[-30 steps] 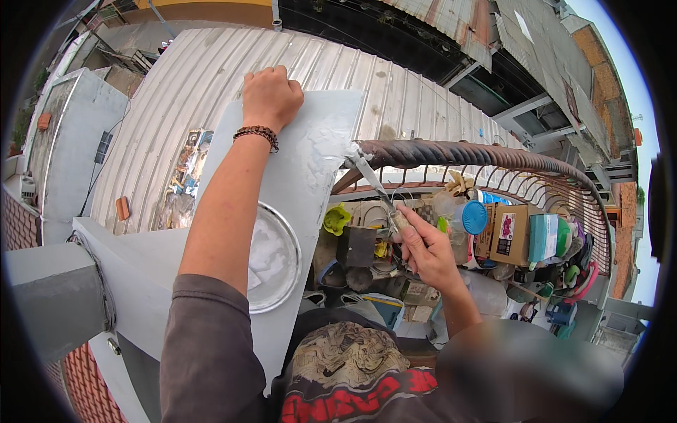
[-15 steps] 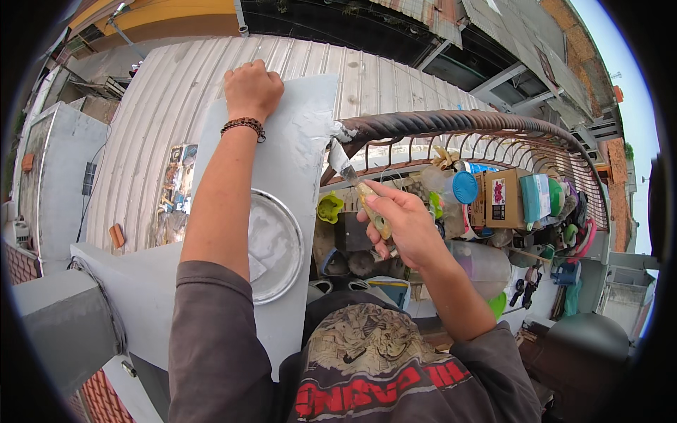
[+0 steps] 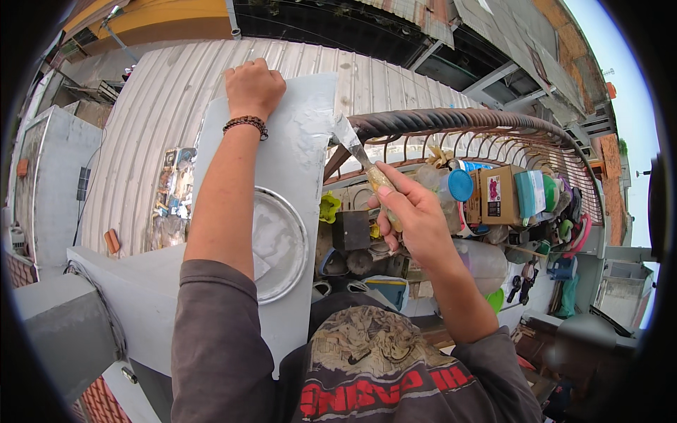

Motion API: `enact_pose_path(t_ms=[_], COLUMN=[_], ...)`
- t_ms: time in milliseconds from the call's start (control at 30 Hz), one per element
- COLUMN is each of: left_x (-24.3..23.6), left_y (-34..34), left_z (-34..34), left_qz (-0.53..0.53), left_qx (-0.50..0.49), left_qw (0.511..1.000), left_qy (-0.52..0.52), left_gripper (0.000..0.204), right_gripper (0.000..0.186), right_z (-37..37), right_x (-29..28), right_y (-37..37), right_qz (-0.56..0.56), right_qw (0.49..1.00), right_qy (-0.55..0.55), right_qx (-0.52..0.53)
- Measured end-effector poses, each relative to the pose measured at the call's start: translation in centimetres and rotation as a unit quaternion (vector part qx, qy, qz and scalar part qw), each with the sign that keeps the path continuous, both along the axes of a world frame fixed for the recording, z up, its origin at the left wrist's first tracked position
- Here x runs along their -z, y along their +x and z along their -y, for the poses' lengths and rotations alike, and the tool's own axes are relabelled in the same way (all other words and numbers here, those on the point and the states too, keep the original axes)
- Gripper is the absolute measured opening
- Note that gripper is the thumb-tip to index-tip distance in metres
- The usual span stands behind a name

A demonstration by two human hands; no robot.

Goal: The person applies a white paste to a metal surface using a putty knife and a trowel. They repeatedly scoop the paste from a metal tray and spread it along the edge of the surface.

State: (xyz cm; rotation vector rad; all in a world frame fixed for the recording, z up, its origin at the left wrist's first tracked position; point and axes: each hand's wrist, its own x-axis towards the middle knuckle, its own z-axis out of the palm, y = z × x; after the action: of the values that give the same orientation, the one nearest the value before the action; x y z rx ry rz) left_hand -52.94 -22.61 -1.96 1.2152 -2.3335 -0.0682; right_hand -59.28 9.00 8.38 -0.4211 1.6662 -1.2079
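- The scraper (image 3: 366, 162), yellowish-handled, its blade smeared white, slants at the ledge's (image 3: 296, 166) edge beside the rail (image 3: 437, 120).
- The right hand (image 3: 416, 215) holds it.
- The left hand (image 3: 255, 88) is fisted; its contents cannot be told.
- The left forearm (image 3: 222, 204) partly hides the dish (image 3: 303, 240).

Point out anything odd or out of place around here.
An orange brick-like block lies on the pale corrugated metal roof, seemingly an odd spot. Rough white paste sits in patches on the otherwise smooth pale-grey ledge, looking uneven.
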Motion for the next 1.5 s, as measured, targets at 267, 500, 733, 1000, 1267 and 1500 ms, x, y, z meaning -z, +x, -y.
enact_pose_path(t_ms=[267, 500, 733, 1000, 1267, 1500], left_x=[0.1, 0.2, -0.1, -0.4, -0.3, -0.3], left_y=[-0.1, -0.1, -0.1, -0.1, -0.2, -0.1], left_z=[0.0, 0.1, -0.1, -0.1, 0.0, -0.1], left_qz=[-0.01, 0.016, 0.025, 0.032, 0.028, 0.026], left_qx=[0.002, -0.007, -0.014, -0.021, -0.019, -0.018], left_qw=[1.0, 1.0, 1.0, 0.999, 0.999, 0.999], left_qy=[-0.004, 0.004, 0.0, 0.015, 0.017, 0.028], left_gripper=[0.026, 0.028, 0.028, 0.028, 0.027, 0.026], right_gripper=[0.04, 0.042, 0.049, 0.046, 0.04, 0.04], right_z=[-0.2, 1.1, 1.5, 1.3, 3.1, 4.4], right_x=[6.6, 8.9, 8.6, 4.2, 4.0, 3.5], right_y=[-6.0, -8.7, -10.2, -10.1, -11.8, -12.4], right_qz=[-0.493, -0.581, -0.624, -0.64, -0.637, -0.604], right_qw=[0.852, 0.769, 0.731, 0.724, 0.711, 0.732], right_qy=[-0.104, -0.162, -0.145, -0.107, -0.128, -0.141], right_qx=[-0.139, -0.21, -0.237, -0.235, -0.268, -0.283])
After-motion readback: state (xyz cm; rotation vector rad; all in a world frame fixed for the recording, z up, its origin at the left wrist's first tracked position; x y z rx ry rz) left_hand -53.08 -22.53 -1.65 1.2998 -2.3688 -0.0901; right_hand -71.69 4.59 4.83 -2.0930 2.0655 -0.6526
